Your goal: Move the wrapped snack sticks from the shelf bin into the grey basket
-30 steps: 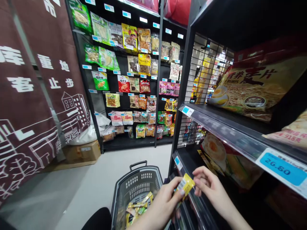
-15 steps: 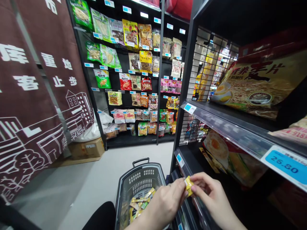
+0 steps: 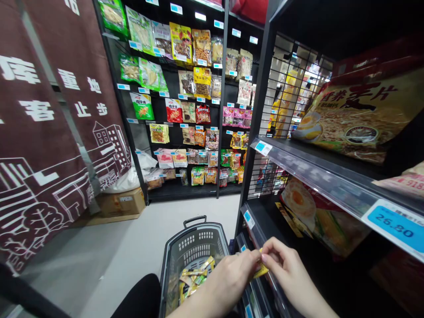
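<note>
Both my hands meet low in the view in front of a black shelf unit. My left hand and my right hand pinch the same small yellow sachet between their fingertips; only a sliver of it shows between the fingers. Just below and left of my hands stands a grey shopping basket with several yellow and green sachets lying in it. My dark-clothed knee is beside the basket.
Large cereal bags lie on the shelves at right, with blue price tags on the rails. Hanging snack packets fill the far rack. A brown printed curtain hangs at left, a cardboard box at its foot. Pale floor lies between.
My hands have dropped and closed together over the yellow sachet, which was plainly held up before and is now mostly hidden. The view has shifted slightly.
</note>
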Tool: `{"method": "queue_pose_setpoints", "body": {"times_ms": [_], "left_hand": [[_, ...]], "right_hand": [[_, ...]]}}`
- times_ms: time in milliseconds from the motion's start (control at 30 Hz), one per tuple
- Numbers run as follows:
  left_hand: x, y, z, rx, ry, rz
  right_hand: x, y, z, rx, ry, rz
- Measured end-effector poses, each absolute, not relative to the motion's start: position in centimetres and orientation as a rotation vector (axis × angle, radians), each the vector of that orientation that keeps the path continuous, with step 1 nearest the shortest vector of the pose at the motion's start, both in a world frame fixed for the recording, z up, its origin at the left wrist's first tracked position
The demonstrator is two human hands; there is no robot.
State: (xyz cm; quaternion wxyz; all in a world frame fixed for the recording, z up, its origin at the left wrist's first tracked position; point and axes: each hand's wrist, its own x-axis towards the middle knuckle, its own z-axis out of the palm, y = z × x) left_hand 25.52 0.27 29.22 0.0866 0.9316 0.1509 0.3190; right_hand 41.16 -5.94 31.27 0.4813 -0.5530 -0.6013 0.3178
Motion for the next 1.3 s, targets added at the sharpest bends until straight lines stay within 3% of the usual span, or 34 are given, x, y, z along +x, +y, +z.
{"method": "queue_pose_setpoints", "body": {"times_ms": [267,600,933,1300], "left_hand": [[22.2,0.2,26.8,2.776,0.581,0.952],[21.3,0.2,25.9,2.765,0.670,0.804],[19.7,0.5,28.9,2.120,0.690,0.417],[17.2,-0.2,26.9,1.146,0.260,0.246]], "right_hand": [[42.5,-5.3,31.0,-1.263,-1.123,0.776],[42.5,-5.5,30.6,-1.316,-1.183,0.726],[42.7,-5.3,31.1,-1.247,-1.124,0.821],[43.7,-4.2,29.6,-1.126,-1.038,1.171]]}}
